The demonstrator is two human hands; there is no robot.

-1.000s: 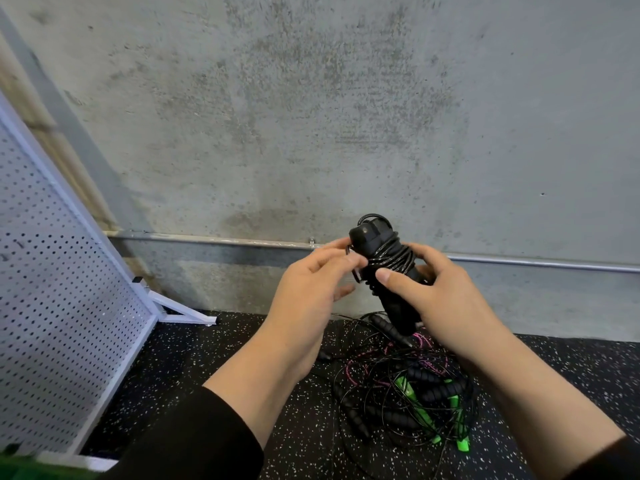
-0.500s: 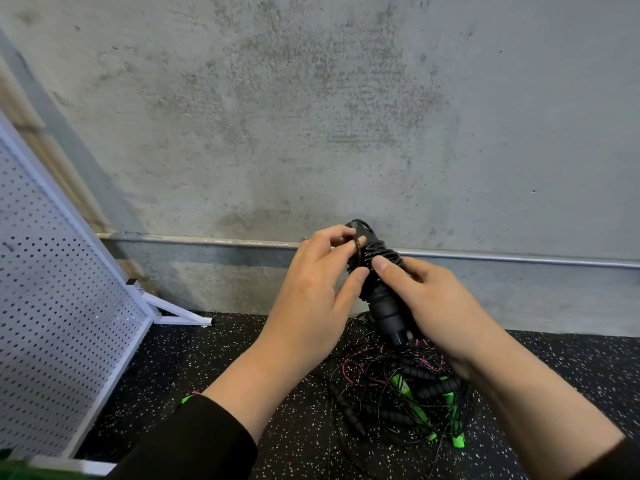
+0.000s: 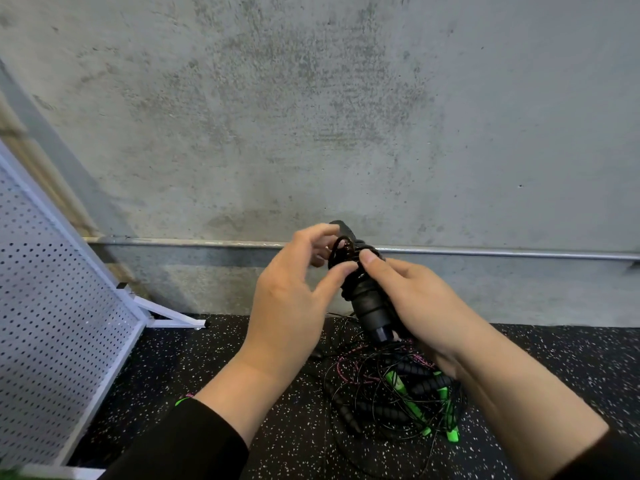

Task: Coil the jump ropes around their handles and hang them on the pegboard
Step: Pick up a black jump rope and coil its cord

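Handles, black, cord-wrapped, above the floor rope pile: our right hand grips them, left hand half-open, fingertips at the end loop; we judge a slipped loop would unwind the coil; pegboard left of pile

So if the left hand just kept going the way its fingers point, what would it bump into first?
Most likely the coiled black jump rope that the right hand grips: the left hand has its fingertips at the small loop on top. Beyond lies the concrete wall; depth is unclear.
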